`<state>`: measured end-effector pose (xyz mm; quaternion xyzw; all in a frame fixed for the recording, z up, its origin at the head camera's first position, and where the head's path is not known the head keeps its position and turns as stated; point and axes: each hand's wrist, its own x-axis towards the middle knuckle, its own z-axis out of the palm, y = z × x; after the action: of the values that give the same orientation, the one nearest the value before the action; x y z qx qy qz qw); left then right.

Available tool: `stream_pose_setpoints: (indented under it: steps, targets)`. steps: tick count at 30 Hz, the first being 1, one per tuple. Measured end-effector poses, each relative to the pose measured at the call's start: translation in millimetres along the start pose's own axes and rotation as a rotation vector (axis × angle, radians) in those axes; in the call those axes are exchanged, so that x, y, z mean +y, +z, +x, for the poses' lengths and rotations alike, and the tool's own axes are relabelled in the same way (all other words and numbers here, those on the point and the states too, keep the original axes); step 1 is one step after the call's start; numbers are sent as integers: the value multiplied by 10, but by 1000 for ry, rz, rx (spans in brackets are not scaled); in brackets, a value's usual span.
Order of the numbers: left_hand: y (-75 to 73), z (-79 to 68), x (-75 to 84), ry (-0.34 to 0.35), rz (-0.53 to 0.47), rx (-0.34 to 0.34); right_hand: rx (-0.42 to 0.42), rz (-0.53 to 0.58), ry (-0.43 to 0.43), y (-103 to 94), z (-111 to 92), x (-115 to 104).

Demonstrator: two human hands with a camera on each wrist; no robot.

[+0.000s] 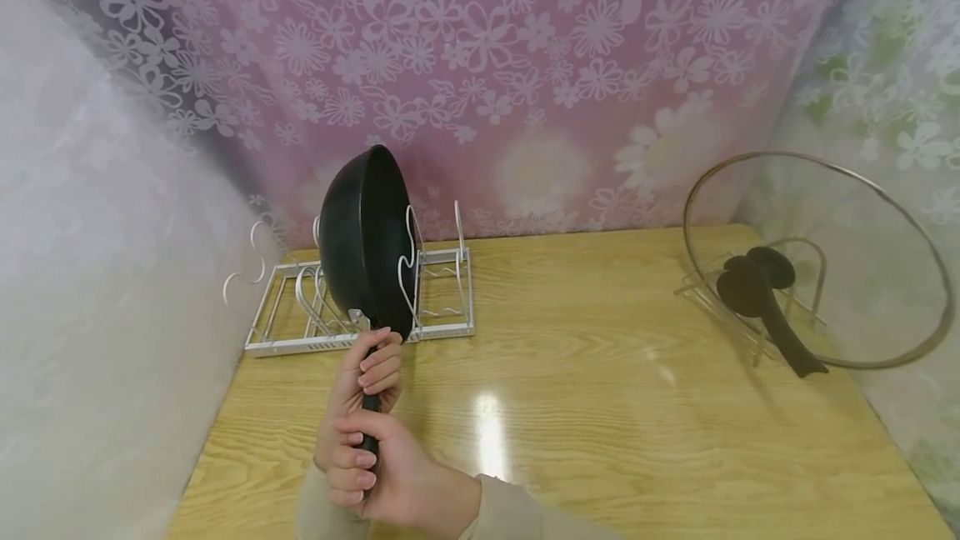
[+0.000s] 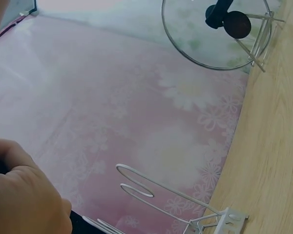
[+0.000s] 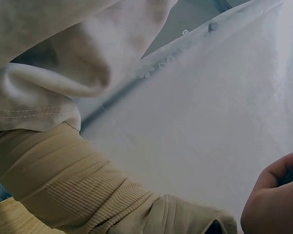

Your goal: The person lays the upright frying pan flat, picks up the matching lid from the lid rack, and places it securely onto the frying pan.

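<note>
A black wok (image 1: 347, 232) stands on edge, tilted, between the wire dividers of a white pan rack (image 1: 300, 346) at the left of the table. Its handle points toward me. Around the upper handle, close to the pan body, my left hand (image 1: 367, 382) curls its fingers. My right hand (image 1: 397, 469) grips the handle's lower end. In the left wrist view a hand (image 2: 27, 200) shows at the lower left, beside the rack's wire loops (image 2: 161, 187). The right wrist view catches part of a hand (image 3: 273, 202) at its right edge.
At the right, a large glass lid (image 1: 877, 177) with a dark knob and handle piece (image 1: 780, 327) leans upright on a small wire stand (image 1: 823, 273). The wooden table (image 1: 585, 390) meets flowered pink and white sheets behind and at both sides.
</note>
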<state>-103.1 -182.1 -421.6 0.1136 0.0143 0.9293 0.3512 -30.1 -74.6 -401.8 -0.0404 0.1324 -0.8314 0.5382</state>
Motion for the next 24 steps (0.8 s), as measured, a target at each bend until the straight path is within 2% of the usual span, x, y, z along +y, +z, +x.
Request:
stream_pose_setpoints:
  steps: [5,9,15,20,24]
  targets:
    - [13,-22,-21,8,-42,55,20,-3,2,6,-6,15]
    - [24,-32,-14,-2,-37,96,51,-11,-7,27,-20,27]
    - [75,-49,16,-57,-23,95,98,-34,18,70,-4,42]
    - [129,-21,-1,-43,-49,175,75,-76,-14,50,1,28]
    - [149,-15,-10,-31,-50,181,35,-93,-26,39,1,24]
